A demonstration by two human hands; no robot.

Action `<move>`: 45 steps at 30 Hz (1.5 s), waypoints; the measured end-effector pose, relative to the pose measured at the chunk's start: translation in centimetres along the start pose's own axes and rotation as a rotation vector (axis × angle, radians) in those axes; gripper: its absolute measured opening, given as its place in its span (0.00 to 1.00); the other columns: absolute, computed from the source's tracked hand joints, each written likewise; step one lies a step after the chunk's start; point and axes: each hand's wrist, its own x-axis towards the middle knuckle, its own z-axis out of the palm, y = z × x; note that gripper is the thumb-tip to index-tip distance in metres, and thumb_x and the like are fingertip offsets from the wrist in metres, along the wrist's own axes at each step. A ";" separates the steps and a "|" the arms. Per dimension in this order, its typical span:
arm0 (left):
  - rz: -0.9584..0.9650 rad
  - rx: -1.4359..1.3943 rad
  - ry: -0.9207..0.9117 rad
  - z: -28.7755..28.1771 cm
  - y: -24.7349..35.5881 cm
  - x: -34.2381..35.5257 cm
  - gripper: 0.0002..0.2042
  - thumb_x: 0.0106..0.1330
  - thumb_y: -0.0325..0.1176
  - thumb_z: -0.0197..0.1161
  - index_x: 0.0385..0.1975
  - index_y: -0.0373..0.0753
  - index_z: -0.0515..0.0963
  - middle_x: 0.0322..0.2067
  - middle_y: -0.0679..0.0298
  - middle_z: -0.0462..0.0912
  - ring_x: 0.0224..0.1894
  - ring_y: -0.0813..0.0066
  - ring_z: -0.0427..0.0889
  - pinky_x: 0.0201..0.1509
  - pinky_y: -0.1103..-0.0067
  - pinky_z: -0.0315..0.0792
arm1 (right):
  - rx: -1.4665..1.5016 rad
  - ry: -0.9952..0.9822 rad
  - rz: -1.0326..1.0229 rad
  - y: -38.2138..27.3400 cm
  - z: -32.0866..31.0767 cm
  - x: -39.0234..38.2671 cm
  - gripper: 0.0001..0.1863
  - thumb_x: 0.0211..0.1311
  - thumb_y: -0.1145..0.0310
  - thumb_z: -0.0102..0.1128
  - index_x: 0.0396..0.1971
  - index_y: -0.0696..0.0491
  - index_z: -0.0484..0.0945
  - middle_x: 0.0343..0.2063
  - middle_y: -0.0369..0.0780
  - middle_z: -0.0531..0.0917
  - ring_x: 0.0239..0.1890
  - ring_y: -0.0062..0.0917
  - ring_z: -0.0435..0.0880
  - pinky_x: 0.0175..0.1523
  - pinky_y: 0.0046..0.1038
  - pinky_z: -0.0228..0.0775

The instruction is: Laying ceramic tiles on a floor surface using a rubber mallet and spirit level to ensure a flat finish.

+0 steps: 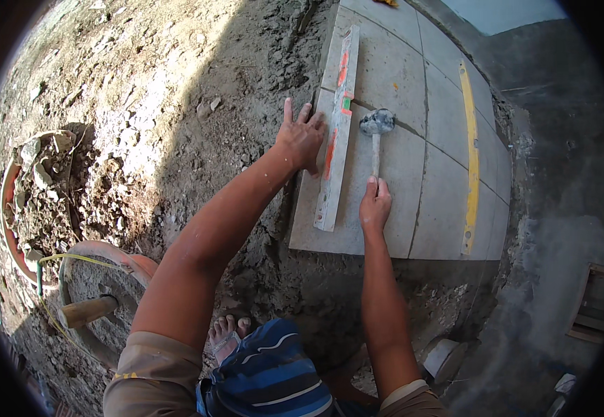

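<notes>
My right hand (375,205) is closed round the pale handle of a mallet (377,122) with a dark, mortar-smeared head. The mallet head is over the large grey floor tiles (385,222); whether it touches them I cannot tell. My left hand (300,137), fingers spread, rests at the left edge of the tiles. Just right of it lies a grey spirit level (335,149) with orange markings and a green vial, lengthwise across the tiles. Farther right, a long yellow level (469,160) lies on the tiles, roughly parallel.
On the left, a tub (11,215) holds rubble. Nearer, a round basin (72,260) contains a tool with a wooden handle (87,311). Rough soil (197,118) borders the tiles. A grey wall (559,139) stands right, and a pale block (441,358) lies beside my right arm.
</notes>
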 end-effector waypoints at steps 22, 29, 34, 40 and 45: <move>0.089 -0.017 0.004 0.3 0.4 -1.1 0.64 0.29 0.59 0.83 0.73 0.38 0.63 0.77 0.51 0.55 0.81 0.48 0.44 0.76 0.35 0.35 | 0.002 0.134 0.316 7.5 -7.7 -9.7 0.26 0.75 0.53 0.54 0.54 0.63 0.80 0.44 0.59 0.85 0.48 0.55 0.84 0.53 0.42 0.77; 0.113 -0.041 -0.009 -0.3 0.4 -0.8 0.63 0.30 0.56 0.85 0.73 0.39 0.63 0.77 0.52 0.55 0.81 0.47 0.46 0.75 0.34 0.37 | -0.007 0.131 0.419 6.6 -7.0 -9.5 0.27 0.74 0.50 0.54 0.55 0.59 0.81 0.45 0.58 0.85 0.50 0.55 0.84 0.54 0.44 0.77; 0.100 -0.023 -0.030 -0.5 1.1 -0.7 0.63 0.30 0.54 0.86 0.74 0.41 0.62 0.78 0.52 0.54 0.81 0.47 0.46 0.75 0.34 0.38 | -0.009 0.137 0.401 6.9 -7.1 -9.7 0.28 0.74 0.48 0.54 0.57 0.59 0.80 0.45 0.57 0.85 0.51 0.54 0.84 0.56 0.43 0.76; 0.099 0.007 -0.060 0.0 1.7 -0.4 0.64 0.32 0.54 0.85 0.75 0.41 0.58 0.78 0.51 0.52 0.81 0.46 0.46 0.75 0.33 0.38 | 0.033 0.133 0.405 7.3 -7.4 -9.9 0.29 0.74 0.47 0.53 0.58 0.58 0.79 0.49 0.57 0.84 0.53 0.53 0.83 0.58 0.42 0.75; 0.076 0.024 -0.084 -0.7 2.4 -0.4 0.64 0.33 0.53 0.85 0.76 0.40 0.58 0.79 0.51 0.51 0.81 0.47 0.45 0.75 0.33 0.37 | 0.054 0.102 0.455 6.8 -8.0 -9.4 0.30 0.74 0.47 0.52 0.58 0.59 0.79 0.51 0.57 0.83 0.55 0.53 0.81 0.60 0.42 0.74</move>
